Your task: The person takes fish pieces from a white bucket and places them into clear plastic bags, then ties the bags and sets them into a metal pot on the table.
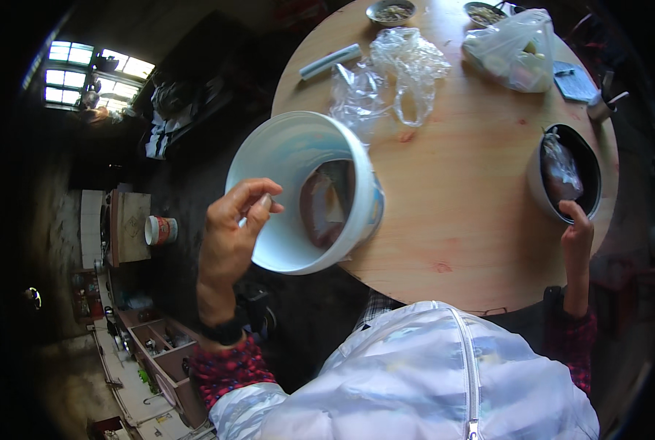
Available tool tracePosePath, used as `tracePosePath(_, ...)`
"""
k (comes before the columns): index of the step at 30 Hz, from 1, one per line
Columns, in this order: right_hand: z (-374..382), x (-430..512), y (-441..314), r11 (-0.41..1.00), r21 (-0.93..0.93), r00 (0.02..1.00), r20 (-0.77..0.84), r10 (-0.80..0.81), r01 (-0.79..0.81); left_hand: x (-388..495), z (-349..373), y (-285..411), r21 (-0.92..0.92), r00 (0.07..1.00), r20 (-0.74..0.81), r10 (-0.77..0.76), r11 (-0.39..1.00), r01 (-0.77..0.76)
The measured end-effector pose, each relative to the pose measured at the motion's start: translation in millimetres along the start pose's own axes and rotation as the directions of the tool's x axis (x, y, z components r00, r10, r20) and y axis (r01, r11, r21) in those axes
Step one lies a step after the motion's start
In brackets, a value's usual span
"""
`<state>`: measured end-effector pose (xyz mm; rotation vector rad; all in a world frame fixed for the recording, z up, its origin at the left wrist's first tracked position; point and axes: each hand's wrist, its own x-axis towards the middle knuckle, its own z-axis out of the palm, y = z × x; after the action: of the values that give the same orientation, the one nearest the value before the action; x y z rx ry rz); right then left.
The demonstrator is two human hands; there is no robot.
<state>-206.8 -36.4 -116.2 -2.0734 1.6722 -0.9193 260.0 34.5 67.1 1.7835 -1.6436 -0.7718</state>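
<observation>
A white plastic bucket point(292, 143) stands at the table's left edge, with reddish-brown contents point(327, 206) partly in shadow at its bottom. My left hand point(234, 220) is over the bucket's near-left rim, thumb and fingertips drawn together; nothing shows between them. Whether it touches the rim is hard to tell. On the right, my right hand point(576, 228) grips the near rim of a pot point(537, 176) with a dark inside and a light outer wall. A clear plastic bag with pinkish-brown contents point(562, 170) lies in that pot.
The round wooden table point(459, 209) also bears crumpled clear plastic bags point(407, 60), a cling-film-like roll point(330, 61), two food bowls point(392, 12), a filled white plastic bag point(512, 52), a blue notepad point(575, 82) and a utensil cup point(601, 107). Another bucket point(161, 230) stands farther left.
</observation>
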Motion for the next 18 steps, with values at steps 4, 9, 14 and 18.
tracePosePath(4,35,-9,-63,0.991,0.042,0.980,0.150,-0.133,0.128,40,-41,-51,0.333,0.930,0.267,-0.253,0.930,0.157)
tracePosePath(9,76,-19,-137,0.992,0.087,0.925,0.361,-0.119,0.094,105,-32,-96,0.359,0.699,0.682,-0.212,0.931,-0.068)
tracePosePath(14,100,-39,-177,0.998,0.057,0.940,0.340,-0.009,-0.011,148,24,-120,0.543,0.383,0.816,-0.432,0.801,-0.253)
tracePosePath(18,104,-55,-183,0.997,0.005,0.950,0.301,0.076,-0.082,169,71,-162,0.507,0.249,0.860,-0.445,0.793,-0.336)
